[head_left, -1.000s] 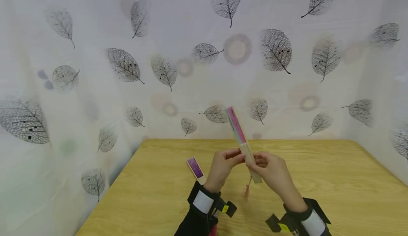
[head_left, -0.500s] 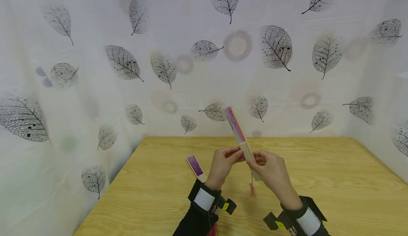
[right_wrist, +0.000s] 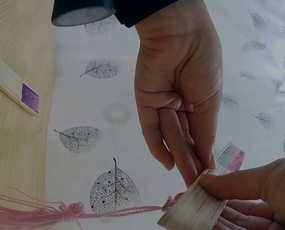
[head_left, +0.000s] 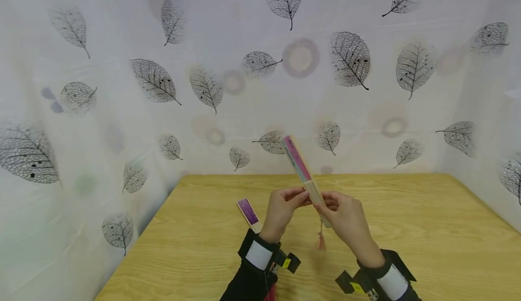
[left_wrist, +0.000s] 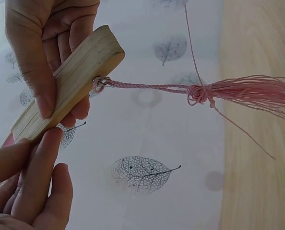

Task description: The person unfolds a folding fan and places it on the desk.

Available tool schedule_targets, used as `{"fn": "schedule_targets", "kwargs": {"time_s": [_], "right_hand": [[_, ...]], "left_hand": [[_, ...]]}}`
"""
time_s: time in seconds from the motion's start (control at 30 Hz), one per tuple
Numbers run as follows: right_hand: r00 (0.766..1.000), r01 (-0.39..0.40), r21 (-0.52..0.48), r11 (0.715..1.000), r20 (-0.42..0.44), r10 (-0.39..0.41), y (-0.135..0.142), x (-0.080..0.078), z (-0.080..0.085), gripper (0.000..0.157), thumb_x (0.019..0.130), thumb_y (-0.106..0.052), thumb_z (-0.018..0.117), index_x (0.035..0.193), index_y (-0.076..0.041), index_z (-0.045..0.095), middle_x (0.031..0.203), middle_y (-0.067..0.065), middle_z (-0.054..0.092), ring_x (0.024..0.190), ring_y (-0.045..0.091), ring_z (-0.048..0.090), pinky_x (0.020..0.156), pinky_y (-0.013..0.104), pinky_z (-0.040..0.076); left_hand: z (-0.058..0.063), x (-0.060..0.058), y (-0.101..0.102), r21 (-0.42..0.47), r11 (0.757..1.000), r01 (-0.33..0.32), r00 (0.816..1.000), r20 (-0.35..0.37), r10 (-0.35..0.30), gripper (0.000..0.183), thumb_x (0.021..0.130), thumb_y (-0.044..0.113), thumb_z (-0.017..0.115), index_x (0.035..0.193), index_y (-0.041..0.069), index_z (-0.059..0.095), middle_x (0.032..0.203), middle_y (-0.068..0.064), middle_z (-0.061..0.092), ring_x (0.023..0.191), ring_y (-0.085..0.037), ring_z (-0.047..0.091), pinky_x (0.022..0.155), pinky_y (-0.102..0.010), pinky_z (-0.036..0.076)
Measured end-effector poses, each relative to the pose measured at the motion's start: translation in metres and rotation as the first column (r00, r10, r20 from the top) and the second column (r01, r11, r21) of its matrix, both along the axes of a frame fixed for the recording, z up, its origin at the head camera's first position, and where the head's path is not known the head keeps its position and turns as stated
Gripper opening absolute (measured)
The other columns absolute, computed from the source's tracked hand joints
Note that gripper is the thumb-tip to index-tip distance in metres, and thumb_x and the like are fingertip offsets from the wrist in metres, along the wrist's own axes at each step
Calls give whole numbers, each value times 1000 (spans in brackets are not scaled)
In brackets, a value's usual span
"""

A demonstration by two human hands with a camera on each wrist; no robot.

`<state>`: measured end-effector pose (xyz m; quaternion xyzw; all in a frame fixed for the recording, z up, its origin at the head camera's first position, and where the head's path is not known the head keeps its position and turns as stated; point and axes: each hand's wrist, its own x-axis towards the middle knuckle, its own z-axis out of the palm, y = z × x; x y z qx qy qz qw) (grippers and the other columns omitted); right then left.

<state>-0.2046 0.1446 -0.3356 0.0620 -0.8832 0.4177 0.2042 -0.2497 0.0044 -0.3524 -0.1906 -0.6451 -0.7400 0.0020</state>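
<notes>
A folded hand fan [head_left: 299,163], pink and teal on its upper half with bare bamboo sticks below, is held up above the table, tilted to the left. My left hand [head_left: 281,213] pinches it near the middle between thumb and fingers. Lower down, my right hand [head_left: 346,217] grips the bamboo end, its thumb [left_wrist: 44,98] lying flat along the sticks. From that end hangs a pink tassel [left_wrist: 248,91] on a braided cord. A second folded fan [head_left: 249,215], purple, lies on the table beside my left wrist, which partly hides it.
The wooden table [head_left: 195,246] reaches back to a pale curtain [head_left: 260,102] printed with leaves. A red tassel [head_left: 270,293] shows by the left sleeve. Dark wrist mounts [head_left: 289,262] sit on both wrists.
The fan and both hands have shifted slightly left in view, and the tassel has swung a little. Both hands keep their hold; the view has tilted a bit.
</notes>
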Motion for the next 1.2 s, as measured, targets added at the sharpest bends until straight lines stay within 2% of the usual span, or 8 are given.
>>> {"fn": "schedule_targets", "kwargs": {"time_s": [0.4,0.6,1.2], "right_hand": [[1000,14,10,1000,-21,-14,-1,0,-1,28,77,-13,66,98,4,63,83,16,68,72,19,63,62,35,56],[998,30,24,999,-50,-28,1,1,-1,28,77,-15,66,97,4,64,81,16,68,72,20,64,61,36,56],[999,43,9,999,-10,-43,4,-3,0,32,76,-19,66,99,4,64,84,17,69,72,20,64,62,38,56]], "left_hand": [[2,1,2,-10,1000,-11,1000,-8,11,26,82,14,59,99,-6,64,94,-26,65,80,-21,64,83,-34,51],[1,1,3,8,1000,5,1000,-16,-4,27,82,12,59,99,-8,64,95,-28,64,81,-22,64,82,-34,52],[3,2,1,10,1000,3,1000,-20,-3,28,83,12,58,101,-9,62,96,-29,63,82,-23,63,84,-35,50]]}}
